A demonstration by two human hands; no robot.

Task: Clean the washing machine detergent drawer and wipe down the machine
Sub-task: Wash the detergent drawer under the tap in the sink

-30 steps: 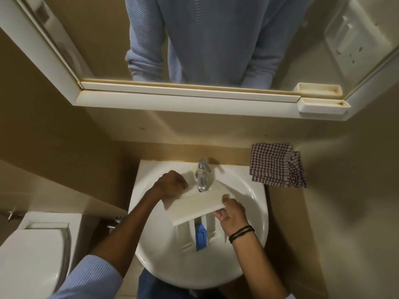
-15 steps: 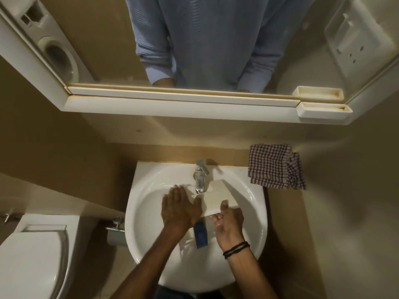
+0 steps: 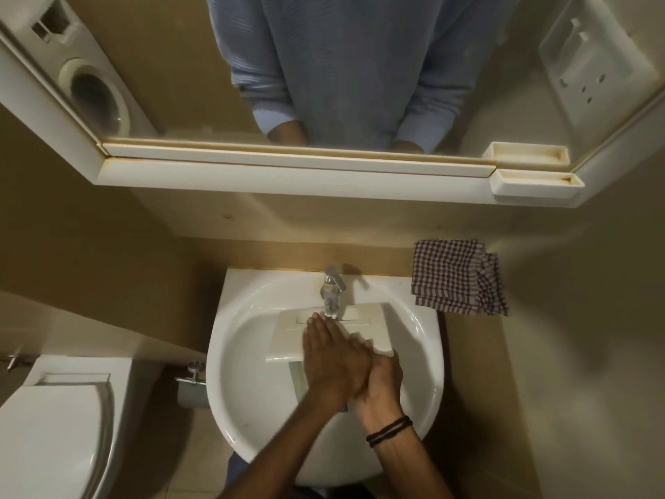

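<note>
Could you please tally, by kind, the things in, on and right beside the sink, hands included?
drawer: 1
tap: 1
cloth: 1
hands: 2 (left hand, right hand)
Total: 5

A white sink [image 3: 248, 376] is standing against the tan wall [image 3: 108, 253], with a chrome tap [image 3: 333, 291] rising at its back rim. Above it, a mirror [image 3: 172, 66] in a white frame is hanging, and a small white tray [image 3: 538, 184] is sitting at the right end of the frame's ledge [image 3: 288, 181]. A white toilet [image 3: 54, 426] with its lid down is standing left of the sink; a chrome wall fitting [image 3: 192, 376] is projecting between them
</note>
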